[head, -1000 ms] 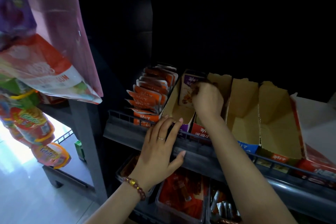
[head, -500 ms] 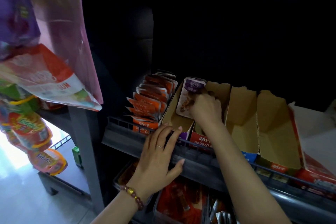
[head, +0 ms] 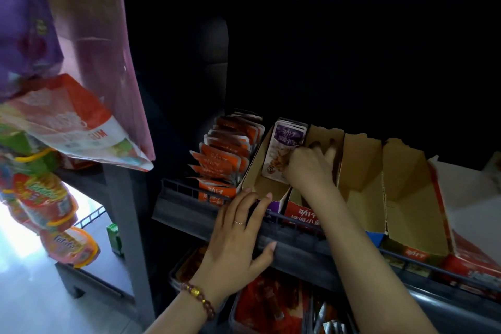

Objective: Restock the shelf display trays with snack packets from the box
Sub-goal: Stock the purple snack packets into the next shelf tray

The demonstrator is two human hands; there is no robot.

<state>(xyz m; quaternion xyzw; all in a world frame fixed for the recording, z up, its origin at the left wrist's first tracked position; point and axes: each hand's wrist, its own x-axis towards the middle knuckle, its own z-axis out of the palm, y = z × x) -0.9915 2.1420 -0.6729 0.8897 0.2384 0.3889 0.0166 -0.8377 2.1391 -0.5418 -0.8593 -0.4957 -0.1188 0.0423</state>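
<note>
Dim shop aisle, black void behind a grey wire-fronted shelf, bright floor at bottom left.

Right-hand fingers are curled, pinching the right edge of the front purple packet. The outer fingers dip over the divider into the next tray; can't tell what they touch. Right hand is knuckles up, forearm running off bottom right.

Left-hand fingers are straight and slightly spread, lying on the shelf's front rail at the foot of the purple-front tray. Thumb is out along the lip below, nothing held. Left hand wears a ring, with a beaded bracelet at the wrist.

Task thing: the purple packet stands leaning back at the rear of the purple-front tray, a few more packets behind it. The front of that tray is bare cardboard.

Progress, judged:
- Orange packets fill the leftmost tray front to back, so that one looks done.
- The purple tray is barely started.
- Red-front tray, blue-front tray and far tray show bare cardboard inside, all still to fill.
- So most of the job looks left.

Red-and-white carton at far right may be the supply box, can't confirm.

Around: hanging snack bags at left, bins of red packets on the shelf below.
</note>
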